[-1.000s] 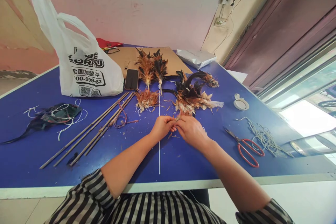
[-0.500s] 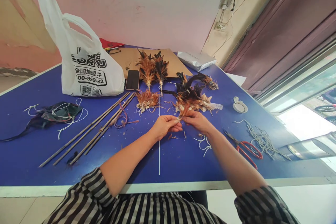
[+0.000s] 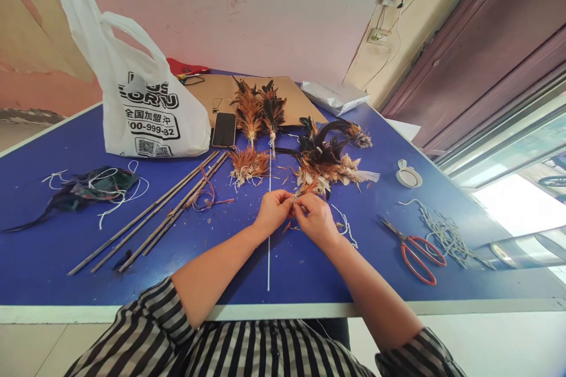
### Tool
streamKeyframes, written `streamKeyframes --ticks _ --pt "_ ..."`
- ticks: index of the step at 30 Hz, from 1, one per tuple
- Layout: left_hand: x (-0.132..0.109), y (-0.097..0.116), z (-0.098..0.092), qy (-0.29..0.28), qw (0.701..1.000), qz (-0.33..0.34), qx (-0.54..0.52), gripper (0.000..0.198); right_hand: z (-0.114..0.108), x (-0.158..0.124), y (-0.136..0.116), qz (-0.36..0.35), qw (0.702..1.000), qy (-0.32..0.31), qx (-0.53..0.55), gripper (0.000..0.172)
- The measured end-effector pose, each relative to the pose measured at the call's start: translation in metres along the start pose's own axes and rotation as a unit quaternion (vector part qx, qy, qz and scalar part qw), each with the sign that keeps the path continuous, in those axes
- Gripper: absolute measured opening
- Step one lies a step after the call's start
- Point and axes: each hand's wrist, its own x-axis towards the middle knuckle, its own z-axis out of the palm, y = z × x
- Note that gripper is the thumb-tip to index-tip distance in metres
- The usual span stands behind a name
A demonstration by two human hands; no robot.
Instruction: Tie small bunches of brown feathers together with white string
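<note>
My left hand [image 3: 275,211] and my right hand [image 3: 316,219] meet over the middle of the blue table, fingertips pinched together. Between them is a small bunch of brown feathers [image 3: 308,188], its tips pointing away to the right. The quill ends are mostly hidden by my fingers. Just beyond lies a pile of brown, black and pale feathers [image 3: 325,159]. To its left sits a short reddish-brown feather bunch [image 3: 249,166]. Two longer feather bunches, one brown [image 3: 248,109] and one darker [image 3: 273,109], rest partly on the cardboard. A piece of white string [image 3: 346,228] lies beside my right hand.
On the left are a white plastic bag [image 3: 150,100], a phone [image 3: 224,129], thin sticks [image 3: 145,218] and dark feathers with string [image 3: 97,185]. To the right lie red-handled scissors [image 3: 418,253], a tangle of string [image 3: 444,232] and a tape roll [image 3: 407,177]. A silver packet [image 3: 336,97] sits at the back.
My right hand has turned and shifted slightly left, its fingers now close against my left fingertips. The feather bunch has moved a little left with them. The view has shifted slightly.
</note>
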Motion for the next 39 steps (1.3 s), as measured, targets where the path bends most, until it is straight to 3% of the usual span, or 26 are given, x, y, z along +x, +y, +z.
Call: streamKeyframes --ticks 3,6,10,14,16,21,24,29,32,36,39 --pt "0.0 0.0 0.0 0.004 1.0 0.0 0.017 0.011 0.005 -0.002 0.001 0.013 0.999 0.004 0.029 0.017" --pt "0.001 0.003 0.0 0.018 1.0 -0.008 0.011 0.008 0.012 -0.003 0.004 0.113 0.985 0.028 0.124 0.018" --pt "0.002 0.007 0.0 0.052 0.998 -0.02 -0.007 0.008 0.019 0.002 0.01 0.259 0.918 0.043 0.297 0.029" --pt "0.003 0.005 0.0 0.06 0.998 -0.001 -0.014 0.01 0.023 0.011 0.01 0.319 0.834 0.038 0.45 0.035" --pt "0.003 0.004 0.001 0.056 0.998 0.009 -0.011 0.011 0.025 0.014 0.01 0.332 0.808 0.041 0.486 0.032" --pt "0.003 0.008 0.001 0.013 0.998 -0.051 -0.027 0.01 0.027 0.017 0.014 0.355 0.811 0.075 0.459 0.026" --pt "0.003 0.012 -0.004 -0.03 0.995 -0.093 -0.034 0.01 0.025 0.015 0.02 0.358 0.821 0.065 0.441 0.026" --pt "0.005 0.018 -0.016 -0.128 0.982 -0.125 0.067 0.009 0.017 0.014 0.029 0.374 0.828 0.049 0.414 0.025" --pt "0.007 0.019 -0.022 -0.132 0.978 -0.089 0.133 0.013 0.012 0.013 0.032 0.381 0.817 0.019 0.433 0.025" --pt "0.009 0.021 -0.026 -0.116 0.984 -0.031 0.135 0.019 0.009 0.012 0.033 0.385 0.794 -0.022 0.47 0.025" --pt "0.007 0.024 -0.024 -0.147 0.975 0.028 0.162 0.017 0.01 0.011 0.033 0.389 0.785 -0.036 0.48 0.027"
